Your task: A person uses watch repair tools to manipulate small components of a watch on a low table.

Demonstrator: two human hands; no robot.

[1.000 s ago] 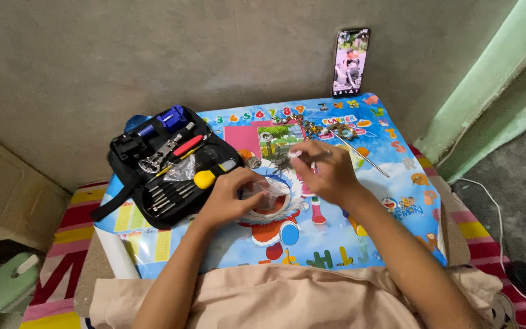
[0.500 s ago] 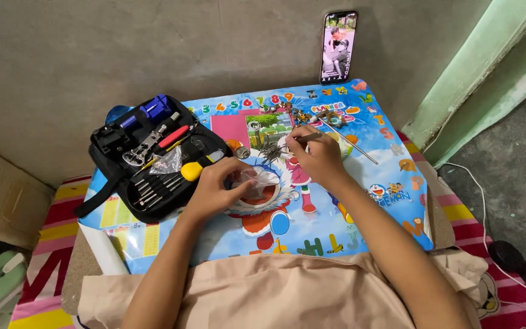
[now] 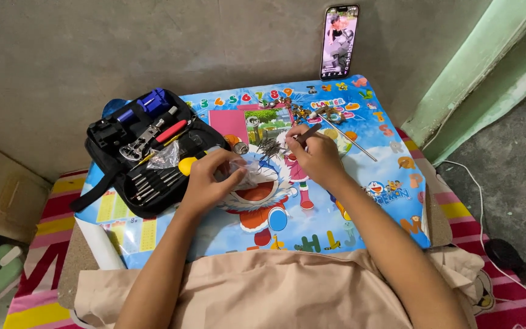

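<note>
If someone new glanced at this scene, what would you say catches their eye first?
The bright blue cartoon-printed table mat fills the middle. On its left lies an open black zip tool case of small screwdrivers. The left hand pinches a clear plastic bag; the right hand holds a thin dark tool.

The view tilts up — the phone (image 3: 339, 41) now sits clear of the top edge. The left hand (image 3: 210, 180) slides off the mat's centre toward the black kit (image 3: 144, 152) — the right hand (image 3: 318, 155) barely shifts.
</note>
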